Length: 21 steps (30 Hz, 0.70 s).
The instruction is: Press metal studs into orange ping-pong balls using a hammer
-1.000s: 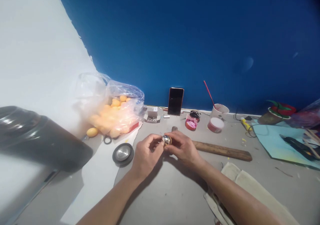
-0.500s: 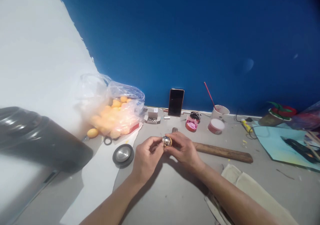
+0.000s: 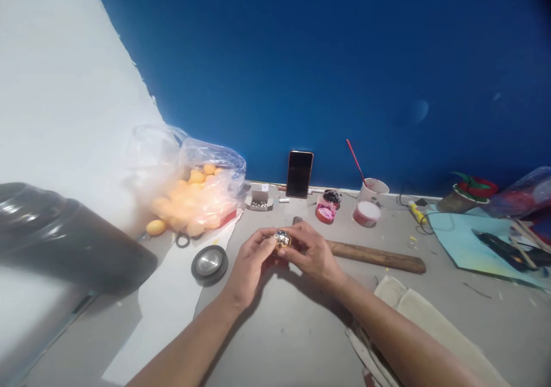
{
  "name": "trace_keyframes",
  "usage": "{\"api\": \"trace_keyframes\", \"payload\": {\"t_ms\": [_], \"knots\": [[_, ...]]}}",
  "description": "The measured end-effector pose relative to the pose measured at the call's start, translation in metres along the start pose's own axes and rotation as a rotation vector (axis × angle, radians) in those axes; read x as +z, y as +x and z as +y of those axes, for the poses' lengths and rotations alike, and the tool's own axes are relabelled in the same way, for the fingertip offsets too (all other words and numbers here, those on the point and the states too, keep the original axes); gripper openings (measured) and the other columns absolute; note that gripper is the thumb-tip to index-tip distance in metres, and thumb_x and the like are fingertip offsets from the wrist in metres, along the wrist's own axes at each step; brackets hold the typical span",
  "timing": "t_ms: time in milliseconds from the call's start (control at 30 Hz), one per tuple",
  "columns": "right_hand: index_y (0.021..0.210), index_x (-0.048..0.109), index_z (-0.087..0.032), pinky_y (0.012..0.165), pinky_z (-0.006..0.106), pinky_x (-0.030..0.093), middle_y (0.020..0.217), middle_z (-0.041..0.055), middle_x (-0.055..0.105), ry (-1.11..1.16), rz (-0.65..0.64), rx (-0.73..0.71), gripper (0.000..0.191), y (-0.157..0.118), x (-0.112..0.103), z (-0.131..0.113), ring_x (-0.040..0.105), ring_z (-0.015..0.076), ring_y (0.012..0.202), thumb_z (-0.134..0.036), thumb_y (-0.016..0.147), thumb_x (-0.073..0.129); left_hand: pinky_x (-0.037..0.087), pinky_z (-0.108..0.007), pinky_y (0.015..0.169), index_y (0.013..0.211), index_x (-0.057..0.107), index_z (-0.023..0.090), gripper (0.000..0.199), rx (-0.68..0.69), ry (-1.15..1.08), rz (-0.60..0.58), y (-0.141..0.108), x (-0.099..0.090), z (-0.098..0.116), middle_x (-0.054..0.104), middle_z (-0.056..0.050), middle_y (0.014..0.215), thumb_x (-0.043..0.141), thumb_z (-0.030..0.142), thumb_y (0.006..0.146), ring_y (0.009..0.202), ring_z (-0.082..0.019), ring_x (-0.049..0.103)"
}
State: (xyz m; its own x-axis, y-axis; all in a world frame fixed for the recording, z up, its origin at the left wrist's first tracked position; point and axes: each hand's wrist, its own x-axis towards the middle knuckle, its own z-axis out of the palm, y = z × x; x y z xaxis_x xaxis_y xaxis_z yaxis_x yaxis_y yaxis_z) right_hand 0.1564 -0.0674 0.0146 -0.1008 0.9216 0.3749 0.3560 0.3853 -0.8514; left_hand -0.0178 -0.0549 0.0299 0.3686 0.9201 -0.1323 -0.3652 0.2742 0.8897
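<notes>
Between the fingertips of both hands is a small round metal piece (image 3: 283, 238), shiny silver with a gold-coloured edge. My left hand (image 3: 253, 263) pinches its left side. My right hand (image 3: 313, 255) grips it from the right with thumb and fingers. Its underside is hidden by the fingers. Behind my right hand lies a wooden-handled tool (image 3: 379, 257), perhaps a hammer; its head is mostly covered. A black disc with a silver centre (image 3: 209, 264) rests left of my left hand. Beyond the hands stands an open small box (image 3: 259, 201) with shiny little balls in it.
A phone (image 3: 299, 173) leans on the blue wall. Left are a clear bag of orange fruit (image 3: 189, 200) and a large dark bottle (image 3: 73, 243). At the back right stand a white cup (image 3: 373, 189) and a pink-white tub (image 3: 367, 214). A cloth (image 3: 424, 312) lies beneath my right forearm.
The view has shifted slightly, so most things sit a little further left. Both hands still hold the metal piece, which appears slightly turned, with my left fingers repositioned around it.
</notes>
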Motion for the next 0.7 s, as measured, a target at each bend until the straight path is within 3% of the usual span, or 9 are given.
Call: {"api": "trace_keyframes", "payload": {"t_ms": [167, 300, 467, 700], "knots": [[0.118, 0.078, -0.025, 0.072, 0.032, 0.049, 0.089, 0.0029, 0.062, -0.088, -0.041, 0.022, 0.033, 0.0001, 0.0013, 0.0007, 0.058, 0.0197, 0.083, -0.026, 0.085, 0.08, 0.057, -0.023, 0.064, 0.113, 0.065, 0.016, 0.048, -0.095, -0.146, 0.049, 0.002, 0.0015, 0.0006, 0.075, -0.006, 0.09, 0.089, 0.037, 0.077, 0.071, -0.013, 0.068], [0.114, 0.077, -0.023, 0.07, 0.031, 0.048, 0.086, 0.0023, 0.062, -0.066, -0.062, 0.067, 0.032, 0.0009, 0.0011, -0.0024, 0.058, 0.0192, 0.08, -0.019, 0.083, 0.077, 0.058, -0.024, 0.062, 0.113, 0.064, 0.016, 0.046, -0.11, -0.171, 0.033, 0.0028, -0.0003, -0.0009, 0.075, -0.008, 0.091, 0.087, 0.04, 0.08, 0.072, -0.015, 0.07], [0.121, 0.075, -0.024, 0.07, 0.031, 0.049, 0.093, 0.0038, 0.066, -0.067, -0.039, 0.034, 0.037, -0.0003, 0.0008, -0.0018, 0.059, 0.0175, 0.078, -0.021, 0.084, 0.076, 0.06, -0.025, 0.061, 0.112, 0.067, 0.014, 0.04, -0.091, -0.149, -0.009, 0.0028, -0.0027, -0.0056, 0.074, -0.009, 0.094, 0.081, 0.041, 0.086, 0.072, -0.016, 0.07], [0.123, 0.075, -0.027, 0.073, 0.032, 0.051, 0.099, 0.0069, 0.073, -0.04, -0.036, -0.038, 0.028, -0.0009, 0.0014, 0.0005, 0.063, 0.0199, 0.085, -0.03, 0.096, 0.068, 0.059, -0.025, 0.06, 0.109, 0.071, 0.013, 0.045, -0.056, -0.119, -0.031, 0.0042, -0.0027, -0.0071, 0.072, -0.01, 0.094, 0.079, 0.05, 0.085, 0.072, -0.016, 0.067]]}}
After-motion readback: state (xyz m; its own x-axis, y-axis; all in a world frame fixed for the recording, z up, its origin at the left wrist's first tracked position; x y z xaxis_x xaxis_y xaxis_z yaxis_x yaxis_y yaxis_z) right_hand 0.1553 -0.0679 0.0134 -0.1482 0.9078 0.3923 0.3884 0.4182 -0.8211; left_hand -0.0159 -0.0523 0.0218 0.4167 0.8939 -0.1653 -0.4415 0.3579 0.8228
